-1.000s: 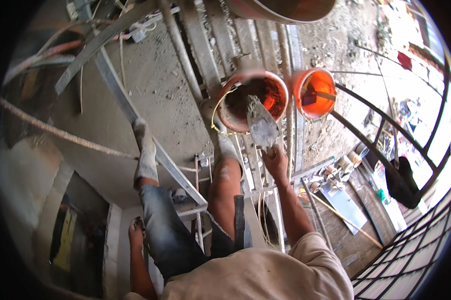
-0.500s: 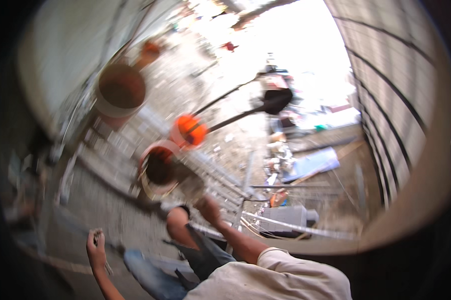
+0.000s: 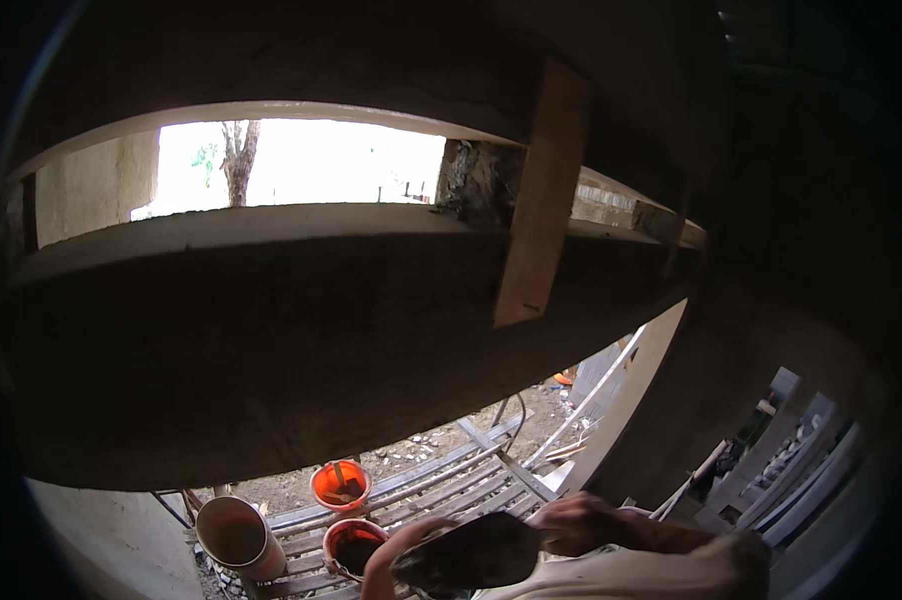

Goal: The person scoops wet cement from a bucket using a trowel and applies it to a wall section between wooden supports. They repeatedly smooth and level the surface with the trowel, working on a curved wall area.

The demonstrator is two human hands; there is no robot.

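My right hand [image 3: 583, 522] is closed round the handle end of a trowel [image 3: 471, 552], low in the picture. The trowel's broad dark blade points left in front of my body. My left hand [image 3: 396, 560] lies against the far and left edges of the blade. Most of its fingers are hidden behind the blade, so their grip does not show. Just beyond the left hand stands a bucket [image 3: 337, 545] with dark contents. An orange bucket [image 3: 317, 490] with a tool inside stands behind it.
A large pale bucket [image 3: 271, 556] stands to the left on the slatted platform [image 3: 441, 500]. A wide dark beam [image 3: 271, 350] crosses ahead, with a wooden strip [image 3: 541, 200] fixed upright on it. Rubble and boards [image 3: 781, 450] lie at the right.
My view has swung up to the beam. My right hand has brought the trowel from the bucket back toward my body. My left hand has come in from the far left to the blade.
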